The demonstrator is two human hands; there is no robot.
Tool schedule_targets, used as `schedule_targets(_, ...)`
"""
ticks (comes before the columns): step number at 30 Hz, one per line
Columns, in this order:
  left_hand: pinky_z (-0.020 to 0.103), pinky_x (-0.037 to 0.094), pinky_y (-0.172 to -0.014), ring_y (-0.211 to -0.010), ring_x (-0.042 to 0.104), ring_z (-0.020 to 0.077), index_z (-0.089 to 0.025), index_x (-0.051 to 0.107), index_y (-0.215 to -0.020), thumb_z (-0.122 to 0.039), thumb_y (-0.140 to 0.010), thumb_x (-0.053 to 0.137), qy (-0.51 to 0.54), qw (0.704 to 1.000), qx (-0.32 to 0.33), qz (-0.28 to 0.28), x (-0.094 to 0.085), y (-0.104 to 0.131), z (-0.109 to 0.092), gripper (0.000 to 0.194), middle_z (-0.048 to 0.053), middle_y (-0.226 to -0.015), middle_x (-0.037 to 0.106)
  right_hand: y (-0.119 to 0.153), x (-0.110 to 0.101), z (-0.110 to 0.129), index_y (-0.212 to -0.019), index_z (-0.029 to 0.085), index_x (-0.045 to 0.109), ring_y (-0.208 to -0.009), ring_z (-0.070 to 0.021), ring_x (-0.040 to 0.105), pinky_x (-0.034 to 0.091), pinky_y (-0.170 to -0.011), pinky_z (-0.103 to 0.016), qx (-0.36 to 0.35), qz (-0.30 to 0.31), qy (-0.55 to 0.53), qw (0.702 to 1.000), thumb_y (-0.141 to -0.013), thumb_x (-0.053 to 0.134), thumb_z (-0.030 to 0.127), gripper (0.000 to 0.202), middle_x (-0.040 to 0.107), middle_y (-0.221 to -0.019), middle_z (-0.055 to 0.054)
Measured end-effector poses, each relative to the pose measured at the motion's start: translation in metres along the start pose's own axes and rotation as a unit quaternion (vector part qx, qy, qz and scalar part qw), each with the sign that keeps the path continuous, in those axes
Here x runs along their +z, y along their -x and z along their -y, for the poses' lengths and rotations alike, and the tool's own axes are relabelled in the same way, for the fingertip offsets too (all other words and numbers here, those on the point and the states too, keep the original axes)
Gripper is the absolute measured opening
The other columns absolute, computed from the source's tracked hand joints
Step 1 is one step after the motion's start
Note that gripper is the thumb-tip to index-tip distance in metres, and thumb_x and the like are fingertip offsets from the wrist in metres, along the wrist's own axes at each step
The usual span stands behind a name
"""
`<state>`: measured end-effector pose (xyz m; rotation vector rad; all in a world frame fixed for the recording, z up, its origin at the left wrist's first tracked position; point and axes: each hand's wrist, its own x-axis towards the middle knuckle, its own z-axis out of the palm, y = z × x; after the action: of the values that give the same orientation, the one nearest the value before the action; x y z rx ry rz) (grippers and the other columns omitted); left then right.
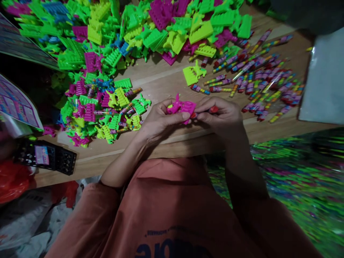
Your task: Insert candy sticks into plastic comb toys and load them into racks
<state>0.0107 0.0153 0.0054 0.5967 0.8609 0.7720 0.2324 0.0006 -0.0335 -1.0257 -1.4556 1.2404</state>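
Note:
My left hand pinches a pink plastic toy, an animal-like figure with a ridged block, above the table's front edge. Close beside it, my right hand has its fingers closed on a wrapped candy tube whose red end pokes out. Another red wrapper end shows at the toy's edge, between the two hands. Whether it belongs to the same tube is hidden by my fingers. Just beyond my hands lies a yellow toy of the same shape.
Loose candy tubes are scattered on the right of the wooden table. A big heap of green, yellow, pink and blue toys spans the back. Toys with tubes pile up left, near a black basket. A white sheet-like object stands right.

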Motion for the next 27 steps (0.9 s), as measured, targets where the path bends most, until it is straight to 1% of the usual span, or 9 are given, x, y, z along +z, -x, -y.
schedule_targets(3, 0.032, 0.065, -0.082, -0.078, 0.075, 0.0164, -0.02, 0.079, -0.092, -0.053, -0.062, 0.116, -0.056, 0.998, 0.028, -0.024, 0.001, 0.006, -0.001, 0.057, 0.001, -0.089, 0.081, -0.002, 0.003, 0.004, -0.099, 0.037, 0.086, -0.09, -0.0245, 0.079, 0.067, -0.082, -0.042, -0.04, -0.015, 0.011, 0.999, -0.1, 0.091, 0.055, 0.019, 0.084, -0.097, -0.002)
schedule_targets(7, 0.027, 0.058, -0.074, -0.076, 0.07, 0.0138, -0.02, 0.082, -0.09, -0.058, -0.065, 0.113, -0.122, 0.989, 0.068, -0.046, -0.002, 0.01, -0.004, 0.055, 0.001, -0.088, 0.08, -0.003, 0.007, 0.004, -0.097, 0.034, 0.086, -0.091, -0.022, 0.08, 0.066, -0.082, -0.039, -0.048, -0.018, 0.021, 0.998, -0.098, 0.094, 0.049, 0.017, 0.085, -0.097, 0.0)
schedule_targets(10, 0.027, 0.057, -0.071, -0.074, 0.068, 0.0136, -0.021, 0.081, -0.091, -0.059, -0.064, 0.113, -0.127, 0.986, 0.084, -0.064, -0.002, 0.01, -0.004, 0.057, -0.001, -0.086, 0.079, -0.003, 0.008, 0.003, -0.099, 0.032, 0.087, -0.088, -0.0191, 0.079, 0.063, -0.076, -0.034, -0.045, -0.015, 0.0, 0.999, -0.1, 0.093, 0.047, 0.016, 0.084, -0.096, 0.0)
schedule_targets(14, 0.031, 0.063, -0.078, -0.075, 0.073, 0.0157, -0.021, 0.078, -0.092, -0.056, -0.06, 0.116, -0.078, 0.994, 0.056, -0.045, -0.001, 0.009, -0.001, 0.06, 0.0, -0.087, 0.079, -0.003, 0.007, 0.004, -0.1, 0.031, 0.087, -0.07, -0.0162, 0.072, 0.057, -0.058, -0.032, 0.013, 0.013, -0.033, 0.999, -0.101, 0.089, 0.057, 0.026, 0.082, -0.095, -0.001)
schedule_targets(16, 0.032, 0.063, -0.078, -0.074, 0.073, 0.0167, -0.021, 0.077, -0.092, -0.057, -0.061, 0.115, -0.063, 0.996, 0.044, -0.035, 0.0, 0.008, 0.0, 0.06, 0.0, -0.085, 0.079, -0.004, 0.005, 0.006, -0.1, 0.031, 0.087, -0.064, -0.0152, 0.069, 0.052, -0.053, -0.031, 0.034, 0.031, -0.019, 0.999, -0.102, 0.087, 0.059, 0.029, 0.081, -0.091, 0.0)
schedule_targets(18, 0.032, 0.062, -0.075, -0.072, 0.071, 0.0165, -0.021, 0.074, -0.09, -0.061, -0.062, 0.114, -0.082, 0.994, 0.058, -0.045, 0.001, 0.008, 0.002, 0.062, 0.0, -0.083, 0.077, -0.005, 0.004, 0.007, -0.1, 0.031, 0.087, -0.062, -0.0149, 0.066, 0.051, -0.055, -0.031, 0.038, 0.036, 0.02, 0.998, -0.104, 0.085, 0.057, 0.026, 0.079, -0.085, 0.002)
schedule_targets(21, 0.028, 0.054, -0.067, -0.069, 0.065, 0.0145, -0.022, 0.072, -0.087, -0.066, -0.066, 0.111, -0.157, 0.975, 0.115, -0.103, 0.002, 0.009, 0.004, 0.063, -0.001, -0.08, 0.074, -0.005, 0.008, 0.007, -0.101, 0.028, 0.086, -0.068, -0.0153, 0.067, 0.053, -0.064, -0.032, 0.007, 0.014, 0.082, 0.997, -0.107, 0.083, 0.049, 0.022, 0.08, -0.086, 0.001)
schedule_targets(23, 0.028, 0.052, -0.065, -0.068, 0.063, 0.0143, -0.022, 0.072, -0.088, -0.067, -0.068, 0.109, -0.176, 0.968, 0.128, -0.127, 0.002, 0.01, 0.003, 0.061, 0.0, -0.079, 0.074, -0.005, 0.013, 0.006, -0.102, 0.028, 0.085, -0.076, -0.0165, 0.072, 0.056, -0.07, -0.033, -0.038, -0.008, 0.108, 0.993, -0.108, 0.081, 0.044, 0.018, 0.083, -0.092, 0.0)
schedule_targets(27, 0.032, 0.059, -0.071, -0.07, 0.069, 0.0167, -0.022, 0.076, -0.092, -0.064, -0.064, 0.112, -0.1, 0.989, 0.057, -0.087, 0.002, 0.014, 0.002, 0.062, 0.001, -0.083, 0.077, -0.001, 0.021, 0.002, -0.108, 0.027, 0.082, -0.088, -0.0194, 0.079, 0.062, -0.079, -0.035, -0.109, -0.013, 0.124, 0.986, -0.113, 0.074, 0.037, 0.013, 0.084, -0.099, -0.002)
